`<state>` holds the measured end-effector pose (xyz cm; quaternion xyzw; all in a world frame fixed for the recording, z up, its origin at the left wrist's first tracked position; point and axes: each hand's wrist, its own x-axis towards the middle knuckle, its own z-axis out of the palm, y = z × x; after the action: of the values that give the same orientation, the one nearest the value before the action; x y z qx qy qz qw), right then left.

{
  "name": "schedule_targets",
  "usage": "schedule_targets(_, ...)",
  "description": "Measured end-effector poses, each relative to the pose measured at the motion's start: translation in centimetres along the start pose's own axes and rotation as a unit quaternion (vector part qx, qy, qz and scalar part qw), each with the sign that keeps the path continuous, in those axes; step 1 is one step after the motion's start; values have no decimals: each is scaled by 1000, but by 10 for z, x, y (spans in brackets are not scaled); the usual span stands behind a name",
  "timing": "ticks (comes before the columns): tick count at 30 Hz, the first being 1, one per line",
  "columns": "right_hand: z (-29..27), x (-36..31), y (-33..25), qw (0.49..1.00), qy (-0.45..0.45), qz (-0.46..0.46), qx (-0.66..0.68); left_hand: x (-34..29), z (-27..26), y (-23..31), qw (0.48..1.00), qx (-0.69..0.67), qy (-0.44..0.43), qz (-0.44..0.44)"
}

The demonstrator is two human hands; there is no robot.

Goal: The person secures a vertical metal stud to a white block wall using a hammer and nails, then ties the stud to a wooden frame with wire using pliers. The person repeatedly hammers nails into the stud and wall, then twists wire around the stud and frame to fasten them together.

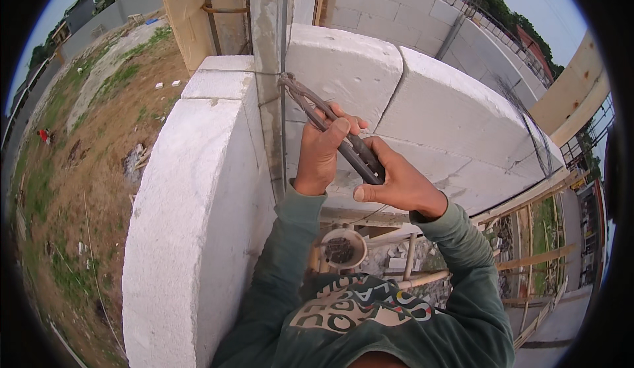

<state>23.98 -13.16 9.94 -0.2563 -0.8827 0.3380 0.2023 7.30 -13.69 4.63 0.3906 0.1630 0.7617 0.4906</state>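
Observation:
Both of my hands are on a pair of long-handled pincers (305,100). My left hand (319,151) is closed round the handles partway along. Near the handle ends, my right hand (404,178) grips with the thumb on one side. The pincers' jaws meet a tie wire (265,73) at the edge of an upright grey post (267,34); whether they bite on it I cannot tell. This wire runs across the post toward the white block wall (181,170) on the left. Another white block wall (343,61) stands behind my hands.
A round bucket (357,239) with dark bits inside sits below my hands, among poles and rubble. Wooden boards (181,15) and steel bars (211,15) stand beside the post. Loose thin wires (533,127) hang over the right wall. Grassy ground (72,190) lies far below, left.

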Motion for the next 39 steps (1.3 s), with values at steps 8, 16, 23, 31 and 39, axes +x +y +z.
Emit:
schedule_targets(8,51,23,13,955,-14,163,248,-13,7,11,921,310,235,-8)
schedule_targets(16,122,45,59,947,119,24,297,-13,-33,-3,908,362,203,59)
schedule_targets(23,51,19,55,930,-40,37,363,-14,-40,0,996,82,17,-8)
schedule_targets(31,-3,25,37,807,-244,125,524,15,-16,-23,973,-148,-176,-25)
schedule_targets(39,-24,16,3,934,157,-18,-321,26,26,-30,998,24,49,29)
